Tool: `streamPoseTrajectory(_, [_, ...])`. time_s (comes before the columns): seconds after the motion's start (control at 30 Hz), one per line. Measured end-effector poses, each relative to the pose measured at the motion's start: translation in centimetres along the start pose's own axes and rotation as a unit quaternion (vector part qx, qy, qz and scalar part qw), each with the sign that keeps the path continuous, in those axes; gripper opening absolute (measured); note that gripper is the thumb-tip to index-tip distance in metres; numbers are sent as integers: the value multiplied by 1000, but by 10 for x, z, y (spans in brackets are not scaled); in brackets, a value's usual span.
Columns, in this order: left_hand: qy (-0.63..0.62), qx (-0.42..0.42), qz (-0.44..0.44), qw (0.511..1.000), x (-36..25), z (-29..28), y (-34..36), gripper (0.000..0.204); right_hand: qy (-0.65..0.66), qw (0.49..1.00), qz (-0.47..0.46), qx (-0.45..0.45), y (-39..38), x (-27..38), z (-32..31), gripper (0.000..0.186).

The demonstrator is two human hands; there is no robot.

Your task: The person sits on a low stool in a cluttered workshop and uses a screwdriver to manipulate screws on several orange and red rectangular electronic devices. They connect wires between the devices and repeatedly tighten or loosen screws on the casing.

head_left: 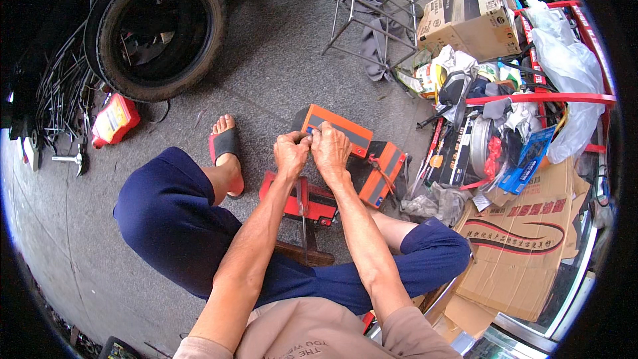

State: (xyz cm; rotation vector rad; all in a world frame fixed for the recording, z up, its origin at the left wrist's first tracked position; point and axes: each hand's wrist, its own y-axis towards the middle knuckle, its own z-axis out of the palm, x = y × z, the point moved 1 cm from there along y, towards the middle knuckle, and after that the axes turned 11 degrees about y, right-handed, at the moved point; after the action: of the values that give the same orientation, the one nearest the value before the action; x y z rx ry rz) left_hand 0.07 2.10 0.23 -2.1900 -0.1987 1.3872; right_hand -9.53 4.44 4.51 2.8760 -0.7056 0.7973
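Note:
My left hand [292, 153] and my right hand [331, 149] meet in front of me, fingers pinched together. A tiny blue bit shows between the fingertips; what it belongs to is hidden. Just beyond and under them lies an orange block with a grey stripe [350, 133] and dark sides. A second orange block with a grey stripe [383, 180] stands to the right, a reddish cord or strap over it. Between my forearms and partly behind them sits a red and black case-like object [318, 207], crossed by a long, thin upright piece.
Tyres [214, 46] stand at the far left, near a red and yellow container [115, 119] and a hammer [80, 159]. A metal frame [339, 23] lies ahead. At right are a cardboard box [465, 23], flattened cardboard [512, 272], a plastic bag [565, 60] and piled clutter.

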Motion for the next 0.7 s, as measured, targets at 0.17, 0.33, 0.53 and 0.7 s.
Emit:
streamPoseTrajectory(0.17, [-20,4,-11,1000,2,2,0,23,3,1000,-24,-15,-1,-1,1,21])
streamPoseTrajectory(0.33, [11,-21,-6,1000,-3,0,-2,20,-22,999,-30,2,-3,3,-3,17])
streamPoseTrajectory(0.53, [-17,2,-20,1000,-3,0,-1,19,-56,998,-34,9,0,0,-2,19])
streamPoseTrajectory(0.7, [-13,-1,-21,1000,-2,0,-1,19,-64,996,-68,1,1,-2,-1,20])
